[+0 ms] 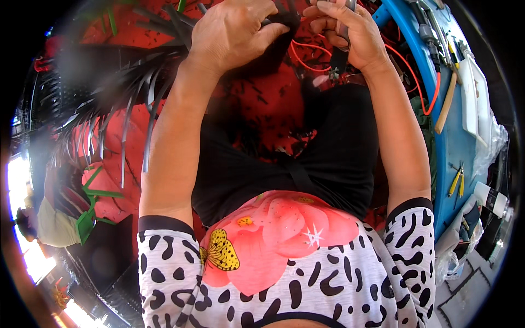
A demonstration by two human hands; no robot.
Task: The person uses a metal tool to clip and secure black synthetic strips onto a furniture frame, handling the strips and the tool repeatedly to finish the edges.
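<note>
Near the top edge, my left hand (232, 35) is closed, its fingers curled over the edge of a dark black piece (273, 54). What lies inside that grip is mostly hidden. Across a small gap, my right hand (358, 35) is wrapped round a slim grey-and-black tool (342, 30), its kind unclear. A dark flat end of this tool points down below the fingers. Both hands are over my black-trousered knees (344, 147). Long black strips (126, 109) fan out beside my left forearm, some catching the light.
Red sheeting (262, 104) strewn with black scraps spreads below. An orange cord (418, 82) loops beside the blue table (445, 164) on the right, which bears a wooden-handled tool (445, 104), yellow-handled pliers (456, 180) and a white tray (474, 98). Another person (57, 224) is at left, near something green (86, 224).
</note>
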